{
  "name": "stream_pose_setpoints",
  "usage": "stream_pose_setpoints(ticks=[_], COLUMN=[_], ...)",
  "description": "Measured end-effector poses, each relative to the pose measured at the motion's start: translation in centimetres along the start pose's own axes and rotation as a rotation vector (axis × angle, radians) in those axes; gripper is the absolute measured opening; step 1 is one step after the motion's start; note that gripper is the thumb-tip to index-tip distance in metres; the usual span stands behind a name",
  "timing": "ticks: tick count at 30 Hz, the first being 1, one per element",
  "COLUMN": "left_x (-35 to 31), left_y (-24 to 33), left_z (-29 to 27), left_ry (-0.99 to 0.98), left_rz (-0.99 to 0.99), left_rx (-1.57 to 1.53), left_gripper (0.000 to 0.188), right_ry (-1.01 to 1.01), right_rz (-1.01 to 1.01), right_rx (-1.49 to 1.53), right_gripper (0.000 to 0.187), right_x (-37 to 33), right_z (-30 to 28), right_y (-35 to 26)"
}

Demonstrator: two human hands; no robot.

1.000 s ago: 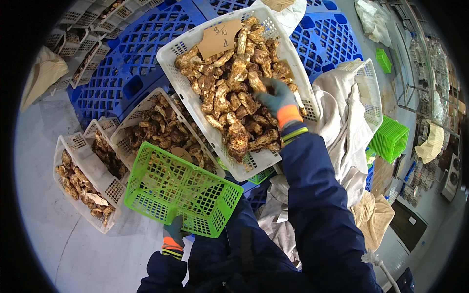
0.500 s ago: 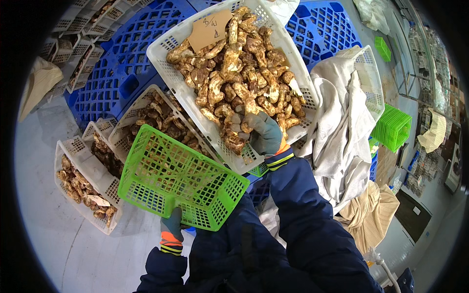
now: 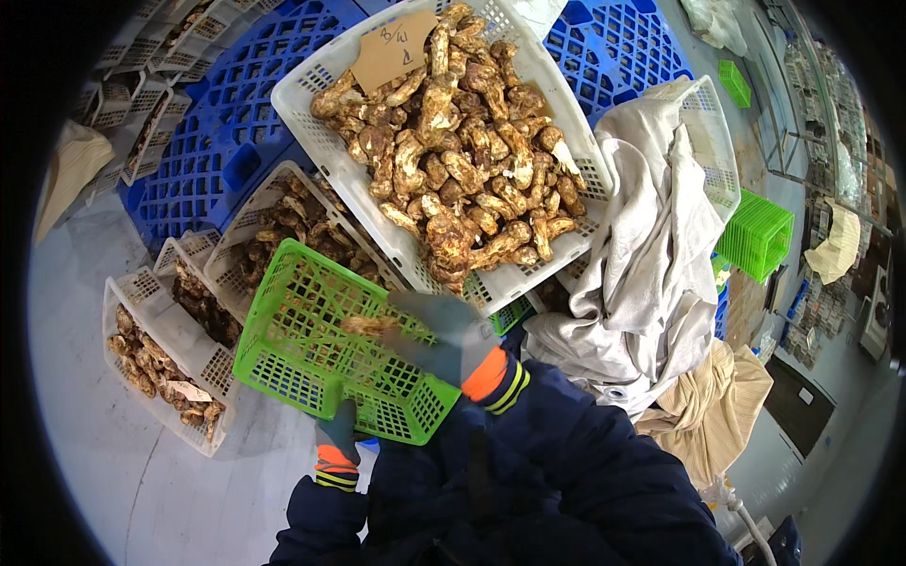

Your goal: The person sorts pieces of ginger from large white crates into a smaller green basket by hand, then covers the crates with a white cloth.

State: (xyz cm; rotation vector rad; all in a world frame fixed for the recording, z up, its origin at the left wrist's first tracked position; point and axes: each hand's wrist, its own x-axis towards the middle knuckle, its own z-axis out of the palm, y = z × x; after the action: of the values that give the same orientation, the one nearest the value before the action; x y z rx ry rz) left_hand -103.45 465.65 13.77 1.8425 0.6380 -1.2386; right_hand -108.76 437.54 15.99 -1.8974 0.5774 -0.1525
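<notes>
My right hand [image 3: 448, 335], gloved in grey with an orange cuff, is over the green plastic basket [image 3: 293, 385]. It is partly blurred and has a brown-and-cream mushroom [image 3: 368, 325] at its fingertips. My left hand [image 3: 338, 426], in a matching glove, grips the basket's near edge and keeps it tilted toward me; the basket partly hides its fingers. Beyond them, a white perforated crate [image 3: 307, 87] is heaped with similar mushrooms [image 3: 462, 170]. A brown cardboard tag [image 3: 394, 52] lies at the heap's far left.
Smaller white baskets of mushrooms [image 3: 156, 363] stand at left. Blue plastic pallets [image 3: 222, 123] lie beneath and behind the crate. Pale grey cloth [image 3: 651, 226] drapes over a white crate at right. Further right are stacked green baskets [image 3: 760, 236], and a beige cloth [image 3: 713, 406] lies nearer.
My right hand has moved from the crate's near edge, left and toward me, over the green basket with a mushroom. My left hand still holds the basket. The view has shifted slightly.
</notes>
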Motion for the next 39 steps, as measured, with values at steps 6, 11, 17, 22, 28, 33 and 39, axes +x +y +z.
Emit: stream_pose_setpoints(ticks=[6, 11, 17, 22, 28, 33, 39], left_x=[-0.9, -0.4, 0.1, -0.2, -0.6, -0.1, 0.6], left_y=[0.5, -0.2, -1.4, -0.6, -0.2, -0.7, -1.6], left_z=[0.5, 0.6, -1.1, -0.5, 0.1, -0.8, -0.7], left_ry=[0.010, -0.003, -0.045, -0.038, -0.027, -0.034, -0.018], left_rz=[-0.038, -0.036, -0.006, 0.008, -0.015, -0.040, -0.032], left_rx=[-0.076, 0.020, 0.007, -0.010, -0.060, -0.026, -0.069], left_gripper=[0.042, 0.045, 0.044, 0.043, 0.039, 0.037, 0.037], right_ry=[0.448, 0.348, 0.131, 0.051, -0.004, 0.035, -0.187], right_rz=[0.224, 0.484, 0.480, 0.470, 0.576, 0.528, 0.218], right_rx=[-0.340, -0.454, 1.306, 1.517, 1.008, 0.592, 0.099], right_gripper=[0.042, 0.042, 0.043, 0.043, 0.024, 0.027, 0.043], right_x=[5.0, 10.7, 6.1, 2.8, 3.0, 1.2, -2.1], right_z=[-2.6, -3.1, -4.3, -4.1, -0.9, 0.8, 3.0], right_y=[7.9, 9.6, 11.0, 8.2, 6.7, 1.7, -0.5])
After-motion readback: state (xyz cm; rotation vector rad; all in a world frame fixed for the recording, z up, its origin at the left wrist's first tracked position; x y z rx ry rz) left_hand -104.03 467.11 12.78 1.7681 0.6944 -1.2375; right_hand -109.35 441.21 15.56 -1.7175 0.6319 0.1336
